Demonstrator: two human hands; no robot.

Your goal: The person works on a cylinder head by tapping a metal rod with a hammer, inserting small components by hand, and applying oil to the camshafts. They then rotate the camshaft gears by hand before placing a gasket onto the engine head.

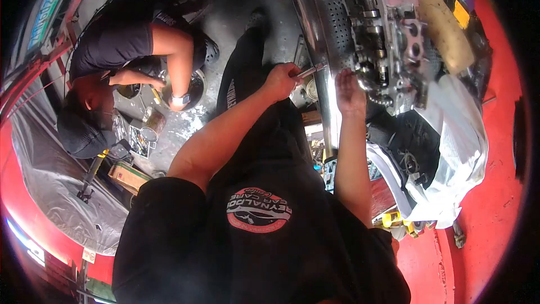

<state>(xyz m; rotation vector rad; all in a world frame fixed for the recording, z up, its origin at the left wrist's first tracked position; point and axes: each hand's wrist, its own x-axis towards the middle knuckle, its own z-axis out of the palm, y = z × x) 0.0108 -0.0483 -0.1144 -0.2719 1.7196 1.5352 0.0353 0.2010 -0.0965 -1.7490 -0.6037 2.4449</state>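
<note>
The left hand (284, 81) is closed around a slim metal tool (309, 71), its free end pointing across the shiny metal edge (327, 98) of the bench; whether the tool touches that edge cannot be told. The right hand (351, 95) has its fingers extended side by side and seems to pinch nothing; it lies just beside the near end of the engine cylinder head (388, 34), though contact with it is unclear. The head sits on the bench, to the right of a perforated metal panel (334, 22), its shafts and lobes exposed. Good work here, I judge, calls for a firm grip on the tool, its end held clear of the lobes and machined faces, which a slip could score. The right fingers look grimy, so wiping them first would help both grip and cleanliness. Farther right, a whitish sheet (458, 152) hangs close by; it is best kept away from the open parts. Well to the left, a co-worker (115, 48) bends over a round pan (195, 91), so the elbow on that side should stay tucked in.
</note>
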